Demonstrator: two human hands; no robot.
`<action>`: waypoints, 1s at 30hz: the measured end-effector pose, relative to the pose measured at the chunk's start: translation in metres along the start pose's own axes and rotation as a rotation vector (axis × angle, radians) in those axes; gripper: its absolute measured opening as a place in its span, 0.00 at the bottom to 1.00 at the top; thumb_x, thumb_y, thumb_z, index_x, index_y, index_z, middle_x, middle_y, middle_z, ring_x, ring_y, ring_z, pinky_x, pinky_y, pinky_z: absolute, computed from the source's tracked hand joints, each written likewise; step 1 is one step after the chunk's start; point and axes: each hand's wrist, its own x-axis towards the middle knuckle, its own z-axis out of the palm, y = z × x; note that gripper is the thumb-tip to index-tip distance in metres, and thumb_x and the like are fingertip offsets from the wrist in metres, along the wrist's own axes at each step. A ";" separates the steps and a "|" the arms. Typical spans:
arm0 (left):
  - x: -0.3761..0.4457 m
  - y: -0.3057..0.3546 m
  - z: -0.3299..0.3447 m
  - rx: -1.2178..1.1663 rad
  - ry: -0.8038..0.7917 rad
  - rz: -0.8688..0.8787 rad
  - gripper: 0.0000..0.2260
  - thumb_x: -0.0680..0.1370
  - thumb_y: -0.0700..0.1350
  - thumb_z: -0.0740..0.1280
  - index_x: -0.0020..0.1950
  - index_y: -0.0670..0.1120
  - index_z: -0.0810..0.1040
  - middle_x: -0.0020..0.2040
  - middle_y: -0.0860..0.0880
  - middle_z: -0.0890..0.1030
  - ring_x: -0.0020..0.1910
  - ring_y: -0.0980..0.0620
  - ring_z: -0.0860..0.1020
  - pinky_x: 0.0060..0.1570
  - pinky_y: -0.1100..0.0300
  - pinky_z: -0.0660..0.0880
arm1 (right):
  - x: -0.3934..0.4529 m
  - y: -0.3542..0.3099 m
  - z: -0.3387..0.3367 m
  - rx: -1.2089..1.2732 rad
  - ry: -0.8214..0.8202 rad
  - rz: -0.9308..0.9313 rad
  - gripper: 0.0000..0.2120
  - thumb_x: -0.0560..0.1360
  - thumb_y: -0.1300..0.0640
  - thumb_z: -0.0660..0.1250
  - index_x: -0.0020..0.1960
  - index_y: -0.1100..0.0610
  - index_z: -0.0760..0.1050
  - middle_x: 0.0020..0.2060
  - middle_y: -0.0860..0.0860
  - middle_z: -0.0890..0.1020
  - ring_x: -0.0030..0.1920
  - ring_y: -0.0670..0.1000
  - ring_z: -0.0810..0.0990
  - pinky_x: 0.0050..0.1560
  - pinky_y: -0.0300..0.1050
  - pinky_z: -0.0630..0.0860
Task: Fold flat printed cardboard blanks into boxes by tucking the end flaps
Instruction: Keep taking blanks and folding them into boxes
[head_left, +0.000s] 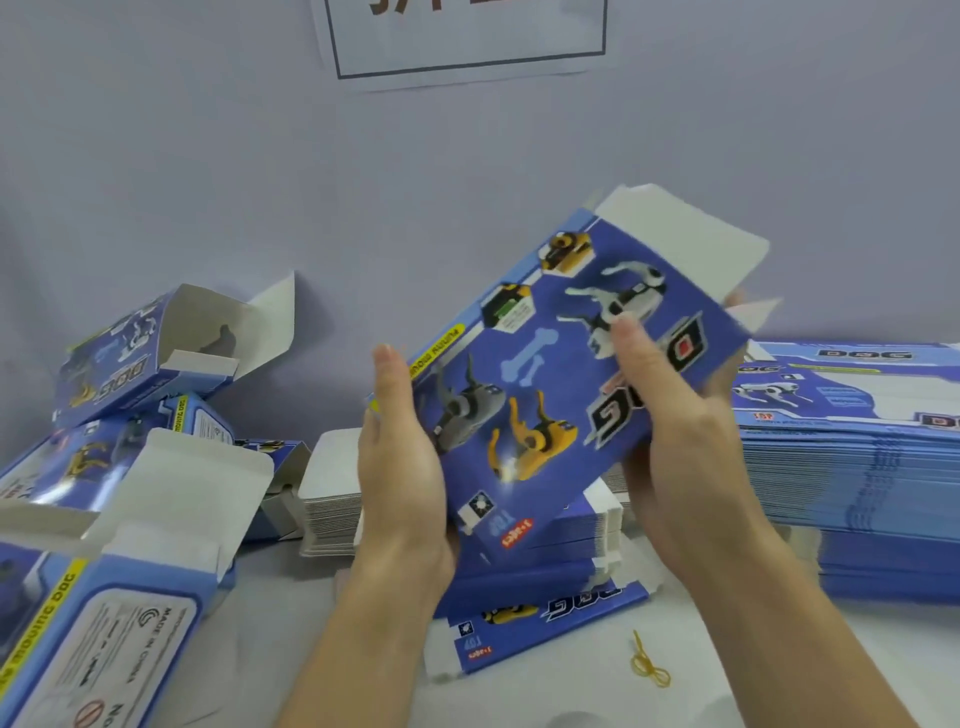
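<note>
Blank (550, 374): blue printed card with robot-dog pictures, raised off the counter, tilted, white end flap (691, 244) open at upper right. Flat blanks stacked at right (852, 447) and centre (545, 587). Folded boxes (130, 467) piled left, their flaps open.

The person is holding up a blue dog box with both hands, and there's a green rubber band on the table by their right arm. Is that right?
Almost. The rubber band is yellow, not green, as the head view shows. The rest holds: the left hand and right hand hold up the blue dog box, and the band lies on the table by the right arm.
</note>
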 end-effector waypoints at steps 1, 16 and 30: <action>-0.002 -0.001 0.003 -0.003 -0.053 -0.009 0.29 0.75 0.67 0.60 0.67 0.48 0.77 0.55 0.45 0.85 0.53 0.43 0.85 0.54 0.39 0.80 | 0.001 -0.002 0.000 0.025 0.028 -0.019 0.41 0.71 0.46 0.73 0.77 0.42 0.54 0.59 0.46 0.83 0.57 0.53 0.83 0.58 0.60 0.79; 0.001 0.028 -0.013 0.491 -0.400 0.334 0.24 0.75 0.58 0.68 0.71 0.59 0.70 0.62 0.52 0.82 0.62 0.48 0.80 0.60 0.42 0.77 | -0.003 -0.021 -0.011 -0.225 -0.500 0.241 0.32 0.72 0.48 0.74 0.70 0.35 0.63 0.57 0.46 0.84 0.52 0.53 0.86 0.46 0.48 0.83; -0.004 0.014 -0.006 0.443 -0.240 0.472 0.18 0.71 0.64 0.72 0.52 0.54 0.80 0.44 0.47 0.84 0.45 0.46 0.85 0.46 0.42 0.83 | -0.005 -0.003 -0.003 -0.195 -0.376 0.115 0.23 0.70 0.52 0.71 0.63 0.39 0.72 0.52 0.47 0.85 0.49 0.53 0.86 0.43 0.46 0.83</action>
